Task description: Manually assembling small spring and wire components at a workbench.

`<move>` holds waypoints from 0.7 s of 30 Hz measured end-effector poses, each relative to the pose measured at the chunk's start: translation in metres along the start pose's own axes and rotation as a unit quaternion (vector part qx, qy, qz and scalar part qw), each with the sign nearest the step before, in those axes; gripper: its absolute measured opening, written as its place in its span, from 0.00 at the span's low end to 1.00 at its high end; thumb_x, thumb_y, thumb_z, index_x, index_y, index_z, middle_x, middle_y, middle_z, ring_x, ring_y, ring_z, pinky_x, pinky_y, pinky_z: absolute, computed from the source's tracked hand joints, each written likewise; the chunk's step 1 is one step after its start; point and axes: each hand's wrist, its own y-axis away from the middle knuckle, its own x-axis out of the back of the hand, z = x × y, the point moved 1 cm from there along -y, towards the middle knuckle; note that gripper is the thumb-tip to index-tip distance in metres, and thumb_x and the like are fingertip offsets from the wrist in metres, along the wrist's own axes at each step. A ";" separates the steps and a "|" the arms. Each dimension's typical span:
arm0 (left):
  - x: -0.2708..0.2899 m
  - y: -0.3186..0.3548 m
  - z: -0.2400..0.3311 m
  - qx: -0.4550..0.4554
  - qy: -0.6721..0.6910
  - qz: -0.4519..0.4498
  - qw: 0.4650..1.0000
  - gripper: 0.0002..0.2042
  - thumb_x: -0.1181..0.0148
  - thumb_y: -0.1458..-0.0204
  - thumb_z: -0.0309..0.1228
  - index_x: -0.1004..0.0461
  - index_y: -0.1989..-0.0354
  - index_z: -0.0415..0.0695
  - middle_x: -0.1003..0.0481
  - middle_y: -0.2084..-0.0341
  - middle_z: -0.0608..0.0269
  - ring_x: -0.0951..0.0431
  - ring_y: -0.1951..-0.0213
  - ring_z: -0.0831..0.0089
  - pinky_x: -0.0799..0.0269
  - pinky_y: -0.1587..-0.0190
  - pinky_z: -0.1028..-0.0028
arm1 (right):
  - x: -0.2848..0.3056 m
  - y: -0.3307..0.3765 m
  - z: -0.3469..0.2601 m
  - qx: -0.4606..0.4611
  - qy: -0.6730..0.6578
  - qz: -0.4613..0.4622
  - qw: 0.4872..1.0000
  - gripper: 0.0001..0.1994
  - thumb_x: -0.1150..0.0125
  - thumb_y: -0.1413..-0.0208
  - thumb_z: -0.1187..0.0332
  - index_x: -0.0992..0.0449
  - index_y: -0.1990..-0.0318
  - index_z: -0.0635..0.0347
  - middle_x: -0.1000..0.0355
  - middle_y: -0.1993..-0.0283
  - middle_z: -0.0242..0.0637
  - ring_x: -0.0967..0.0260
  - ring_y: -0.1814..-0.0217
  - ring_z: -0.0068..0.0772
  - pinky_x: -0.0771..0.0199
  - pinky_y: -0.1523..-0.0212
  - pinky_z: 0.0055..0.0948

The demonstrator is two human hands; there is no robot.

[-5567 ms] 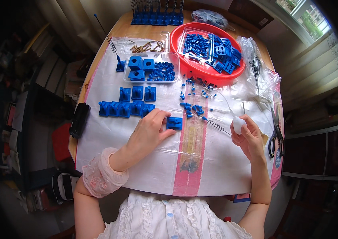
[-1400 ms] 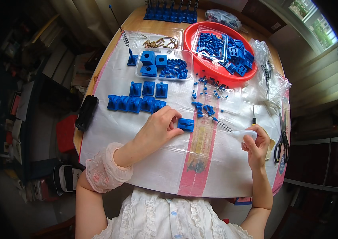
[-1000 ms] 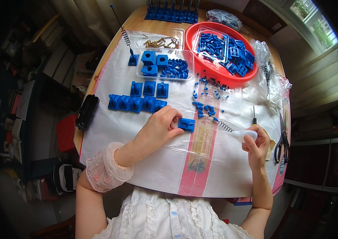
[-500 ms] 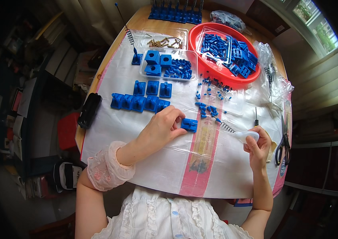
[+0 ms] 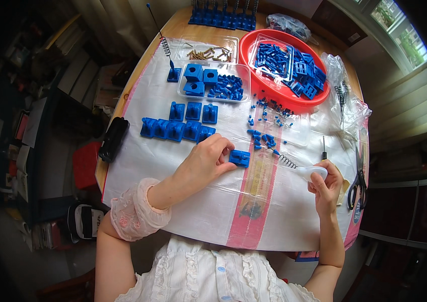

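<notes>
My left hand (image 5: 206, 160) pinches the left edge of a small blue plastic base (image 5: 239, 158) lying on the table cover, thumb and forefinger closed against it. In my right hand (image 5: 326, 187), thumb and fingers grip a white oval, spoon-like piece (image 5: 308, 173). A black coil spring (image 5: 288, 161) runs from it toward several loose blue cone-shaped pieces (image 5: 256, 136), with a blue tip (image 5: 275, 152) at its far end. Left of the base, similar blue bases (image 5: 174, 130) stand in two rows, the nearest one close to my left fingers.
A red basin (image 5: 294, 95) of blue parts stands at the back right, beside a clear tray (image 5: 213, 98) of blue pieces and a tray of screws (image 5: 208, 53). Scissors (image 5: 358, 183) and a screwdriver (image 5: 324, 151) lie right; a black case (image 5: 114, 139) sits left.
</notes>
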 end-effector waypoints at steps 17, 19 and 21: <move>0.001 0.000 0.001 0.000 -0.008 -0.002 1.000 0.17 0.25 0.54 0.22 0.24 0.57 0.35 0.25 0.65 0.59 0.24 0.68 0.73 0.25 0.63 0.75 | 0.001 0.000 0.001 -0.004 0.001 -0.002 1.000 0.08 0.33 0.39 0.71 0.27 0.61 0.63 0.32 0.71 0.25 0.42 0.77 0.11 0.46 0.78 0.16; 0.001 0.000 0.001 -0.001 -0.007 -0.002 1.000 0.17 0.25 0.54 0.22 0.23 0.57 0.35 0.25 0.65 0.59 0.24 0.68 0.73 0.25 0.63 0.75 | 0.001 0.000 0.000 -0.004 0.000 -0.002 1.000 0.09 0.33 0.40 0.70 0.27 0.61 0.63 0.32 0.72 0.25 0.42 0.77 0.11 0.46 0.78 0.16; 0.001 0.000 0.001 -0.002 -0.004 -0.002 1.000 0.16 0.25 0.54 0.22 0.23 0.57 0.35 0.25 0.65 0.59 0.24 0.68 0.72 0.25 0.63 0.75 | 0.001 0.000 0.000 -0.003 0.002 -0.002 1.000 0.09 0.33 0.40 0.70 0.27 0.61 0.63 0.32 0.72 0.25 0.42 0.77 0.11 0.46 0.78 0.16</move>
